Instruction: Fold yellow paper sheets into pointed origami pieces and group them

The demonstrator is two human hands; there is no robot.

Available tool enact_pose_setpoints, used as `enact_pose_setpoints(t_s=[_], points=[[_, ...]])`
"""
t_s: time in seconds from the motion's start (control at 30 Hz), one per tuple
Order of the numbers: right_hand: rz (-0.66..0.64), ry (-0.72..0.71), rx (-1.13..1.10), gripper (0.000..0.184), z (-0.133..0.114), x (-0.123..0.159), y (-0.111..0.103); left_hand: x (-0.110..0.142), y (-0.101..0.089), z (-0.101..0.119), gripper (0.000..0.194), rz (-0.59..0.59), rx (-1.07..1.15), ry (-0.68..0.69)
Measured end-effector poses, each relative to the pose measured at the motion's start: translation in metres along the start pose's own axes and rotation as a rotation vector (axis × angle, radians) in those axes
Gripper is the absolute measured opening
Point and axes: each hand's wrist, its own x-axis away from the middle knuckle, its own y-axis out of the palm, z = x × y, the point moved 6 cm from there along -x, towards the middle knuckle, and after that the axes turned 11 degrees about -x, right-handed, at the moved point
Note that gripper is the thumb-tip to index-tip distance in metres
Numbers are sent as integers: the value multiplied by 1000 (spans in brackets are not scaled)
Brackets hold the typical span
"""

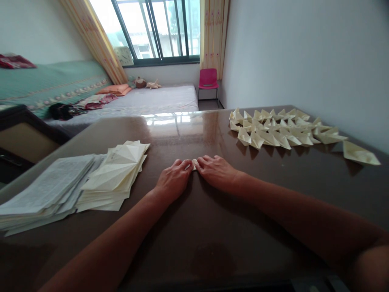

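A small folded piece of cream paper (195,164) lies on the brown glossy table (194,235), mostly covered by my fingers. From the left, my left hand (174,178) presses on it with bent fingers close together. My right hand (217,172) holds its other side, fingertips almost meeting those of the left. Only a narrow strip of the paper shows between the two hands, so its full shape is hidden.
Creased cream sheets (118,166) are stacked at the left beside a pile of printed papers (48,182). Folded paper boats (273,129) stand in rows at the back right, with one boat (360,154) apart near the right edge. Beyond are a bed (170,97) and a pink chair (208,79).
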Motion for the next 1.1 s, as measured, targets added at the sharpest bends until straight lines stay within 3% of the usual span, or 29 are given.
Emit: enact_pose_setpoints(t_s=[0.27,0.6,0.73,0.87,1.0,1.1], points=[[-135,127,80,30,-11,11,5,2,-3,5,35,-93,-87,-5],[-191,173,60,24,-11,10,2,8,-5,0,28,-135,-79,-15],[-120,177,19,23,3,6,-10,8,-4,-8,29,-69,-24,-60],[108,65,-25,24,13,-1,-23,7,-3,-16,28,-11,-3,-101],[163,-88,-156,39,18,-10,-7,7,-3,-19,28,13,10,-112],[162,-106,-224,33,27,-15,6,8,-4,-25,34,42,25,-165]])
